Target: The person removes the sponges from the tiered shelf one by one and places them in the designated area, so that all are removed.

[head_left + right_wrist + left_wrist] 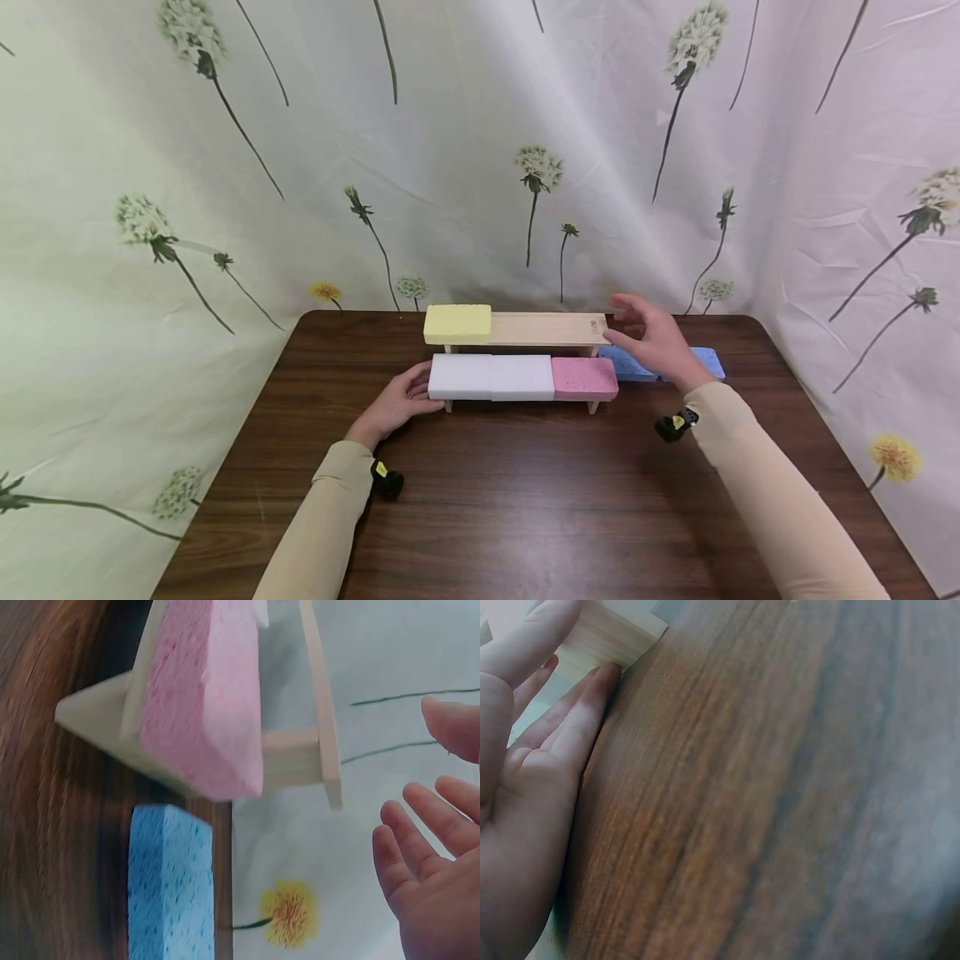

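Note:
A two-tier wooden rack stands at the back of the table. Its lower tier carries two white sponges and a pink sponge in a row. On the upper tier's left end lies a yellow sponge. My left hand rests at the rack's left end, its fingers extended against a wooden leg in the left wrist view. Holding nothing, my right hand is raised by the upper tier's right end, fingers spread and apart from the rack in the right wrist view.
Two blue sponges lie on the brown wooden table to the rack's right, partly behind the right hand. A pale curtain with a dandelion print hangs close behind the table and along both sides.

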### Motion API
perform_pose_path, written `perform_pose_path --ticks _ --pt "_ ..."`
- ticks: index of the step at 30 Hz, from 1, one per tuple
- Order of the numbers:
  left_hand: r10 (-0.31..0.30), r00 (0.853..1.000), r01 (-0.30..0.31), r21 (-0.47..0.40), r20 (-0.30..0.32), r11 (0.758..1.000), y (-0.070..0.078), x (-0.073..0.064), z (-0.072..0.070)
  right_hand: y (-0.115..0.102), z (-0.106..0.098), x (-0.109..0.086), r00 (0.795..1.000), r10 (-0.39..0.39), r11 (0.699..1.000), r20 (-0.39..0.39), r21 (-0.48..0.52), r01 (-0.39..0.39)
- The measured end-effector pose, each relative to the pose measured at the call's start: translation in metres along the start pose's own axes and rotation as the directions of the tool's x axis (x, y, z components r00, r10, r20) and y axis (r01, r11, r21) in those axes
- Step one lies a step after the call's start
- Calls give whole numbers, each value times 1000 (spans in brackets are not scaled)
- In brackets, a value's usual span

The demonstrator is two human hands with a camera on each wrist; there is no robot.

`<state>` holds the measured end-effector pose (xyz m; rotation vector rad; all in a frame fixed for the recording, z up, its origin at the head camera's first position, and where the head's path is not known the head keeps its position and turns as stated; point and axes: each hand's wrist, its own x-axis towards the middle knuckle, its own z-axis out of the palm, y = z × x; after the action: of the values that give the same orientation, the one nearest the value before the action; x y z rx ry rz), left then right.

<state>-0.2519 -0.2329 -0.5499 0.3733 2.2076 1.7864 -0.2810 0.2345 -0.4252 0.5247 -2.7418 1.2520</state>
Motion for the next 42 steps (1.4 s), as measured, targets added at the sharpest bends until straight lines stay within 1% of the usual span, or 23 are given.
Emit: perform_pose_path --ticks 7,12,18,21,28,35,42 --pt "3 1000 -3 -3 -3 1000 -2 1 0 -14 11 7 999 -37 999 37 36 36" --pt "-2 1000 1 -13 -3 1000 -2 2 0 -24 20 12 995 -61 995 77 85 54" --pt "0 1000 0 -7 -4 1000 -2 2 0 -32 32 18 990 -71 991 118 124 57" --pt "0 1000 0 -8 -3 1000 -2 2 0 -34 38 20 988 -76 991 132 120 60" --pt "4 1000 -4 -30 5 1000 -1 1 -1 -42 53 24 983 -69 995 173 78 56" --pt "-1 1000 1 -18 1 1000 -2 1 -1 -50 64 30 979 -48 996 198 85 32" --pt "0 1000 1 -19 5 1000 -2 0 -1 -57 76 35 973 -75 995 217 73 60"
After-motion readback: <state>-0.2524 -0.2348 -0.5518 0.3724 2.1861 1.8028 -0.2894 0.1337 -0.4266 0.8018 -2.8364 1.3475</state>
